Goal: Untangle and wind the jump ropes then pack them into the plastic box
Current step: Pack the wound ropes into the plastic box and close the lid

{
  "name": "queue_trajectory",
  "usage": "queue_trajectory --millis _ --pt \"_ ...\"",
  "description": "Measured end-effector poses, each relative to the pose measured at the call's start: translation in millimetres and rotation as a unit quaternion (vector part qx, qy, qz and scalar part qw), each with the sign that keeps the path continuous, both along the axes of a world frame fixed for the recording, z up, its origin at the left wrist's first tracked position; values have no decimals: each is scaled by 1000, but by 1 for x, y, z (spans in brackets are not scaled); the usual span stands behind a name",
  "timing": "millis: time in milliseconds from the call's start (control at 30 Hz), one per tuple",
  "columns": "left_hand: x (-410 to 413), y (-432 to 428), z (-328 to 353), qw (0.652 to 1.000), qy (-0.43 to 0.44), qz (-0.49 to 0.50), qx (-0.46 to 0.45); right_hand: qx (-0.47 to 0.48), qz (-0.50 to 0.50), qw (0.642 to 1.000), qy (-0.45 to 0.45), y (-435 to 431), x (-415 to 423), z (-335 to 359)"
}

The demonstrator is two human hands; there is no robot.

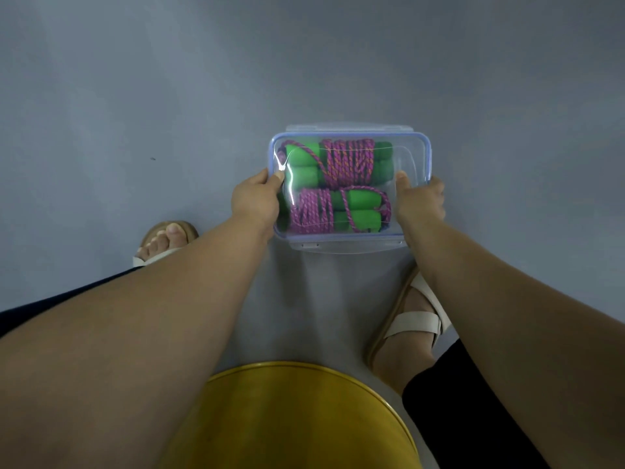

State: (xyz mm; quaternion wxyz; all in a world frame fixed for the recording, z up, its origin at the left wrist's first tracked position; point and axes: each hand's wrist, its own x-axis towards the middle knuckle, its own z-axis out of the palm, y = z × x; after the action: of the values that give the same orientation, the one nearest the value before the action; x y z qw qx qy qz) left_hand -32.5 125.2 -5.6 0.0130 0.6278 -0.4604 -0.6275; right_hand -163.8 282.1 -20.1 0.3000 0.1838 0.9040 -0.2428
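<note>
Left hand grips the left end of the plastic box, thumb hooked over the clear lid; right hand clasps the right end likewise. Inside the box lie two wound jump ropes: far rope and near rope — purple cord round green handles. Nearer than the box stands a yellow stool.

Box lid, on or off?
On: the lid covers the box over both wound ropes, glare across it. Latched or not, cannot tell.
</note>
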Motion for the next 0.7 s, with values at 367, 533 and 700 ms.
queue_trajectory --millis 367,533,700 --pt "0 -7 8 998 -55 -3 -24 -20 -4 1000 16 8 -3 8" --pt "-1 -6 5 992 -109 -30 -60 71 52 996 17 6 -6 12" --pt "1 -16 6 997 -47 25 52 58 64 996 29 8 -6 8"
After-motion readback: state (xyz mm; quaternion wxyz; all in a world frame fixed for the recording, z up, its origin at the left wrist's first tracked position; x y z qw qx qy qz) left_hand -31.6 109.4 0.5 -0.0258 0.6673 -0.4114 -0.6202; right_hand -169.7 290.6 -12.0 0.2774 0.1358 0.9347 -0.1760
